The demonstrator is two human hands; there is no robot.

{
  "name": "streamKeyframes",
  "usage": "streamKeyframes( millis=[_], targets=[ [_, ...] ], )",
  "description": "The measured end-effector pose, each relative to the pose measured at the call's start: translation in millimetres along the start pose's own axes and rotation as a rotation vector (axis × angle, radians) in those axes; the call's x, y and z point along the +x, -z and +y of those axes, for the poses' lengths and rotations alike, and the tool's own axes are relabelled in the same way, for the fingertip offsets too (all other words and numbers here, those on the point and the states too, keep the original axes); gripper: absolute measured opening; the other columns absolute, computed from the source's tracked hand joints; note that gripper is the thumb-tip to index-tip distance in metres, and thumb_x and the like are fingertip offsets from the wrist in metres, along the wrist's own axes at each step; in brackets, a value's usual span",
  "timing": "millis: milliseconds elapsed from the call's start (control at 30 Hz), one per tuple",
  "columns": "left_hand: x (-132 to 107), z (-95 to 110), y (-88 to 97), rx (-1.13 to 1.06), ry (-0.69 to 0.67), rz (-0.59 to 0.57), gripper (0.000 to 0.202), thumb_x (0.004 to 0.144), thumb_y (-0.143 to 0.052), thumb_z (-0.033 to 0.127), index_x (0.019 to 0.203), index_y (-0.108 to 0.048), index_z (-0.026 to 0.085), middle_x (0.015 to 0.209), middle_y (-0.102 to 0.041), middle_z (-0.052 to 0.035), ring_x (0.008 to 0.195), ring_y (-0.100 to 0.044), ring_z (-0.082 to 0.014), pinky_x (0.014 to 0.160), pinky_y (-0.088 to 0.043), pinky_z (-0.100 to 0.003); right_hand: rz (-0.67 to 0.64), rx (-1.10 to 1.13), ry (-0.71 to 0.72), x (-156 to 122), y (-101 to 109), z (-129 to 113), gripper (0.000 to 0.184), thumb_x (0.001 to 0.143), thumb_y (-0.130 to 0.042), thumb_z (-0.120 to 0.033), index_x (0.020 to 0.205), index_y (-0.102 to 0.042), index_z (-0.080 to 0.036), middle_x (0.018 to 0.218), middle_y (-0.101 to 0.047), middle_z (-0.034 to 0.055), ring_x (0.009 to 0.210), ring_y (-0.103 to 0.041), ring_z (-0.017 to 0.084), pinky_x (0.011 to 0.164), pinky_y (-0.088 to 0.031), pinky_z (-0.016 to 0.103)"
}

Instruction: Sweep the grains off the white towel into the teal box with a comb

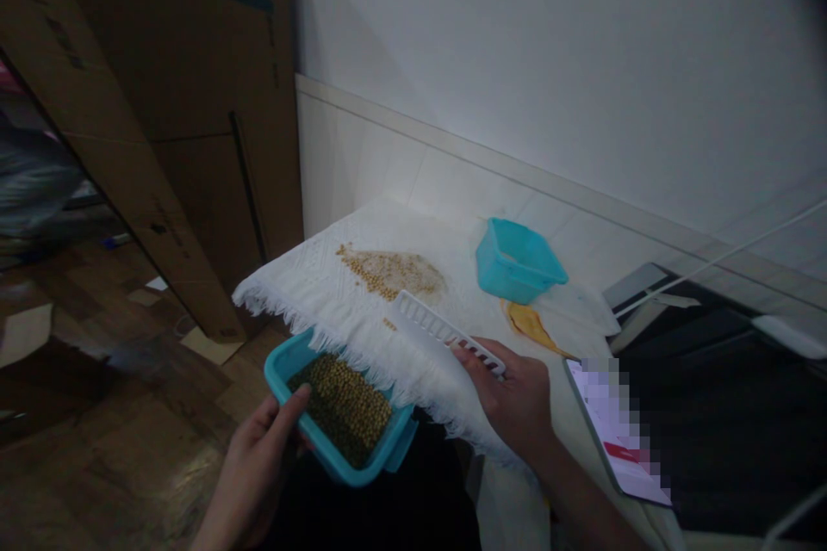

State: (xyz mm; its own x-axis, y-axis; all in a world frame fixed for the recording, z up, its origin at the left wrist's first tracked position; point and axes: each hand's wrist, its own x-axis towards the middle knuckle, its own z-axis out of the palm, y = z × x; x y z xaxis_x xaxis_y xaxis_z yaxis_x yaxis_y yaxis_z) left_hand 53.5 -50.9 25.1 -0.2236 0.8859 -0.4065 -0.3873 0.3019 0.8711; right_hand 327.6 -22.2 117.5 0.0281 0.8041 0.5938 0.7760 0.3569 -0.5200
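Note:
My left hand (262,452) grips the near left rim of a blue plastic container (352,475), thumb over the edge. Inside it lie dark green beans and yellow soybeans (352,396). The container is held below the fringed edge of a white cloth (310,263). My right hand (517,396) is closed on a white slotted plastic strip, perhaps a small rack (423,323), whose far end rests at the cloth near a spread of soybeans and finer pale grains (394,274). A few soybeans (388,324) lie apart, close to the strip.
A second blue container (520,267) stands on the cloth towards the wall, with a yellow spoon-shaped item (530,325) beside it. A tablet-like screen (620,439) lies at the right. Tall cardboard (194,103) stands at the left above the wooden floor (148,430).

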Motion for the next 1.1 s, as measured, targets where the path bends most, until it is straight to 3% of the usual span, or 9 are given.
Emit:
streamKeyframes(
  millis=[167,400,500,600,833,967,1100],
  targets=[
    [5,-2,-0.2,0.021,-0.015,-0.041,0.045,0.071,-0.089,0.059,0.068,-0.069,0.019,0.058,-0.064,0.0021,0.054,-0.054,-0.0119,0.053,-0.048,-0.022,-0.045,-0.009,0.099,7,0,-3,0.024,0.096,-0.068,-0.034,0.089,-0.086,-0.021,0.073,-0.083,0.0044,0.051,-0.074,0.017,0.054,-0.058,0.022],
    [2,2,-3.7,-0.019,-0.003,-0.028,0.043,0.065,-0.093,0.056,0.07,-0.073,0.018,0.059,-0.066,0.0017,0.055,-0.056,-0.013,0.053,-0.049,-0.023,-0.091,0.052,0.055,-2,-2,-17,0.031,0.099,-0.064,-0.043,0.086,-0.086,-0.025,0.065,-0.08,0.0014,0.046,-0.071,0.016,0.05,-0.054,0.021],
    [2,3,-4.3,-0.031,-0.002,-0.034,0.043,0.066,-0.093,0.055,0.071,-0.073,0.018,0.059,-0.064,0.0027,0.054,-0.056,-0.0116,0.052,-0.049,-0.021,-0.02,0.029,0.026,-3,1,-15,0.033,0.099,-0.064,-0.045,0.085,-0.086,-0.024,0.064,-0.079,0.0019,0.046,-0.069,0.016,0.047,-0.052,0.022],
    [3,2,-3.9,-0.029,0.005,-0.036,0.042,0.068,-0.092,0.056,0.071,-0.072,0.018,0.057,-0.064,0.0027,0.054,-0.055,-0.0113,0.052,-0.048,-0.021,0.007,0.011,-0.02,-1,6,-9,0.032,0.097,-0.067,-0.045,0.084,-0.085,-0.022,0.058,-0.074,0.0008,0.044,-0.065,0.015,0.046,-0.05,0.022],
    [3,-2,-0.9,-0.047,0.019,-0.058,0.044,0.069,-0.092,0.058,0.075,-0.073,0.018,0.06,-0.065,0.0024,0.056,-0.057,-0.0121,0.056,-0.053,-0.021,-0.134,0.051,-0.173,16,15,23,0.032,0.091,-0.07,-0.046,0.078,-0.083,-0.02,0.062,-0.076,0.0019,0.051,-0.066,0.017,0.048,-0.048,0.024],
    [3,-2,-0.7,-0.04,0.036,-0.056,0.045,0.069,-0.092,0.059,0.076,-0.073,0.019,0.061,-0.066,0.0024,0.057,-0.059,-0.0126,0.056,-0.054,-0.021,-0.01,0.043,-0.248,29,16,50,0.033,0.087,-0.073,-0.048,0.08,-0.084,-0.018,0.066,-0.077,0.0041,0.056,-0.068,0.02,0.053,-0.05,0.028],
    [3,-2,-0.7,-0.053,0.043,-0.027,0.046,0.066,-0.093,0.058,0.084,-0.077,0.019,0.066,-0.071,0.0007,0.061,-0.062,-0.0147,0.059,-0.057,-0.023,0.113,0.049,-0.265,34,7,58,0.035,0.086,-0.075,-0.051,0.082,-0.084,-0.017,0.069,-0.078,0.0054,0.059,-0.069,0.021,0.056,-0.051,0.029]
  ],
)
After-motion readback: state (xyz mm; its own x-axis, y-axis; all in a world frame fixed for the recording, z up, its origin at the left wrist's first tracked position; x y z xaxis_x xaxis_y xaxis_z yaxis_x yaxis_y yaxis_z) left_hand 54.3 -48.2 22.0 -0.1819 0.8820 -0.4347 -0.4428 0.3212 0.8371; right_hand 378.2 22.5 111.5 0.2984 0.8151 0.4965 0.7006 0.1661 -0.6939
